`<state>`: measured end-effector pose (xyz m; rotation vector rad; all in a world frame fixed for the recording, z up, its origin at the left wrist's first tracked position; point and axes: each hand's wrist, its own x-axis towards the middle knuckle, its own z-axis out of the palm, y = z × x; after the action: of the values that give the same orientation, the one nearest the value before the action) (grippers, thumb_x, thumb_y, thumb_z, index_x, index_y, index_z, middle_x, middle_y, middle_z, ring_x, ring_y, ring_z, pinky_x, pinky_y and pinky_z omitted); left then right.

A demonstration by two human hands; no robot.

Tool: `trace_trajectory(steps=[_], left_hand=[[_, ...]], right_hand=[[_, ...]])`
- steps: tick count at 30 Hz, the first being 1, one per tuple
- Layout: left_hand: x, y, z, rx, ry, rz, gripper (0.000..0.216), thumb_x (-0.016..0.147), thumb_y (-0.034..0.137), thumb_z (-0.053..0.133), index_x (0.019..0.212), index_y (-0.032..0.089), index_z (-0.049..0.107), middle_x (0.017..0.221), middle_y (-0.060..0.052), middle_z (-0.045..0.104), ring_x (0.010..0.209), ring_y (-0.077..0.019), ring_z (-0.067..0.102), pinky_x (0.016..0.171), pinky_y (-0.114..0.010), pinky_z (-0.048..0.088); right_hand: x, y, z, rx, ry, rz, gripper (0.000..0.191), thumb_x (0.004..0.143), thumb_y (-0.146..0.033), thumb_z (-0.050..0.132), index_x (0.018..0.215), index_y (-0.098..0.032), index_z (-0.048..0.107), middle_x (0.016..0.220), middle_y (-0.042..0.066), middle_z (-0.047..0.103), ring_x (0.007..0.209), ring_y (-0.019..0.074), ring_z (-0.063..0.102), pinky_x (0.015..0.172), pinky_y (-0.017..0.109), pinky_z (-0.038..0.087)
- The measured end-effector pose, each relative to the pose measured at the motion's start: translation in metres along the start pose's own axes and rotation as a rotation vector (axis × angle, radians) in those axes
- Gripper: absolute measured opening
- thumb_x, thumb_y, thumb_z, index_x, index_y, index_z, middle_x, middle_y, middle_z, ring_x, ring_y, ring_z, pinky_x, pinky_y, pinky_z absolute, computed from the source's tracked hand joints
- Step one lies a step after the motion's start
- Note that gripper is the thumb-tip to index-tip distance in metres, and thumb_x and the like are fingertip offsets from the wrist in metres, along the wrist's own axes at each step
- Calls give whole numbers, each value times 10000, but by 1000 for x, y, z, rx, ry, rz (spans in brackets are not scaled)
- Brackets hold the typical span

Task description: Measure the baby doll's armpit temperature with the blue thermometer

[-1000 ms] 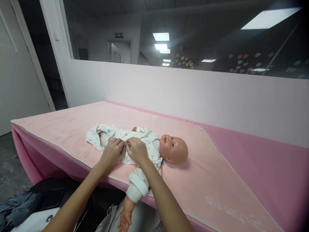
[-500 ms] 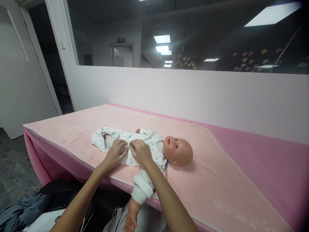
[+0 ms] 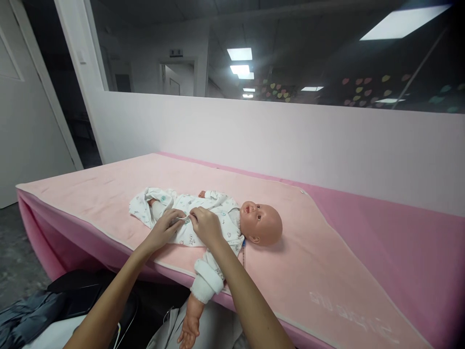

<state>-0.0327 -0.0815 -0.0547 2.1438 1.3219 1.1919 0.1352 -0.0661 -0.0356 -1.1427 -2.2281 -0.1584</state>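
Observation:
A baby doll (image 3: 259,223) lies on its back on a pink padded table (image 3: 327,252), head to the right, dressed in a white printed romper (image 3: 218,206). One doll arm hangs over the table's near edge. My left hand (image 3: 165,228) and my right hand (image 3: 205,225) meet over the doll's belly. Both pinch the front of the romper with closed fingertips, at what looks like a small fastening.
A pale wall (image 3: 290,140) with a wide dark window runs behind the table. A door (image 3: 22,121) and a dark doorway stand at the left. Dark bags and grey cloth (image 3: 43,305) lie on the floor below the table's near edge.
My hands stay on the romper front; the left hand's fingers have drawn into a finer pinch. The view has shifted slightly with my head.

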Motion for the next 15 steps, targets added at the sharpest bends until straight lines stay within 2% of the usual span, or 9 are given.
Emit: trace_trajectory(steps=[3, 7, 9, 12, 15], left_hand=[[-2, 2, 1, -56, 13, -36, 296, 828, 404, 428, 998, 201, 563, 1026, -63, 576, 1012, -197, 493, 925, -355, 388], [-6, 4, 3, -121, 149, -76, 342, 805, 417, 469, 1066, 200, 517, 1098, -57, 556, 1048, -190, 507, 914, -325, 416], [-7, 3, 5, -50, 181, -56, 298, 816, 410, 454, 1001, 203, 563, 1064, -56, 567, 1015, -192, 522, 895, -325, 425], [-6, 2, 8, 135, 163, 44, 277, 838, 371, 423, 956, 212, 616, 1081, -69, 551, 1032, -209, 506, 923, -369, 405], [0, 9, 10, 284, 146, 104, 320, 847, 335, 409, 1108, 240, 569, 1203, -83, 492, 1133, -241, 442, 990, -448, 337]], right_hand=[[0, 0, 0, -23, 7, 8, 149, 888, -251, 414, 888, -208, 557, 818, 10, 612, 740, 126, 569, 589, 212, 365], [1, 0, -1, -40, 16, 9, 152, 887, -241, 407, 886, -202, 554, 820, 14, 605, 736, 121, 567, 595, 209, 369], [1, -1, -1, -35, 25, 7, 153, 883, -235, 410, 878, -199, 558, 827, 17, 601, 734, 118, 565, 595, 205, 371], [0, -1, -1, -12, 51, 6, 158, 877, -222, 410, 879, -195, 566, 843, 24, 596, 744, 115, 564, 608, 199, 382], [0, -3, -3, 77, 99, 37, 186, 880, -234, 395, 904, -190, 574, 879, 34, 597, 745, 114, 564, 629, 200, 402]])
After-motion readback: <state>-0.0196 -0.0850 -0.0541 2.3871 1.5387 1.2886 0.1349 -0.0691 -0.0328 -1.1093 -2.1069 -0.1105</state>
